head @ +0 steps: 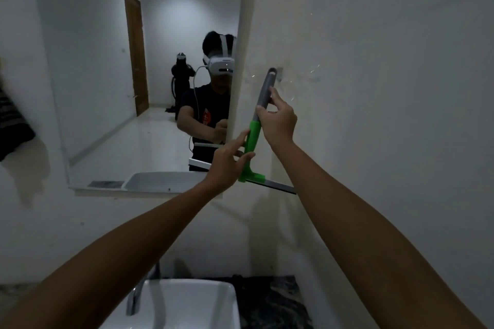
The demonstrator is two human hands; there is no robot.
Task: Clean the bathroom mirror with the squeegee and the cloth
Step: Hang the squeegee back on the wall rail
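The squeegee (252, 141) has a grey handle, a green neck and a long blade at the bottom. It is held upright against the white wall just right of the mirror (107, 88). Its handle tip is level with a small wall hook (280, 72). My right hand (278, 120) grips the grey handle. The straight fingers of my left hand (230, 163) touch the green neck from the left. A dark striped cloth (13, 125) hangs at the left edge of the view.
A white basin (187, 302) with a chrome tap (136, 299) sits directly below my arms. Dark crumpled material (270, 299) lies to the right of the basin. The mirror reflects a person wearing a headset, a corridor and a wooden door.
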